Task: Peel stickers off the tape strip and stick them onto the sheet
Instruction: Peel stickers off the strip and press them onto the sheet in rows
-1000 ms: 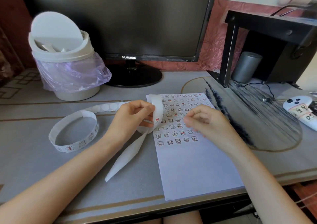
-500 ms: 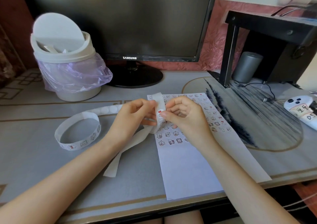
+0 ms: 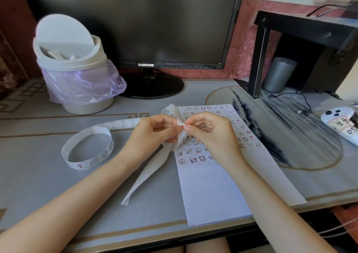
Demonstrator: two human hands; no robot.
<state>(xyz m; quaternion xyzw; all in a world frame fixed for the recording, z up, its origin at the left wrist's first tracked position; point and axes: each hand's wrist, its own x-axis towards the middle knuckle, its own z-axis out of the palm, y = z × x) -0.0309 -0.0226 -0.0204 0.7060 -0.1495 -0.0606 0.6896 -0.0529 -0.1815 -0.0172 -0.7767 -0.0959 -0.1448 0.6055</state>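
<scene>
Right hand [image 3: 211,134] moved in, pinching tape strip [image 3: 147,175] with left hand [image 3: 153,136], tail slanting down-left

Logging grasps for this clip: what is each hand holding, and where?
The left hand grips the tape strip at its raised bend over the sheet; the right hand pinches a sticker on that bend between thumb and forefinger.
</scene>
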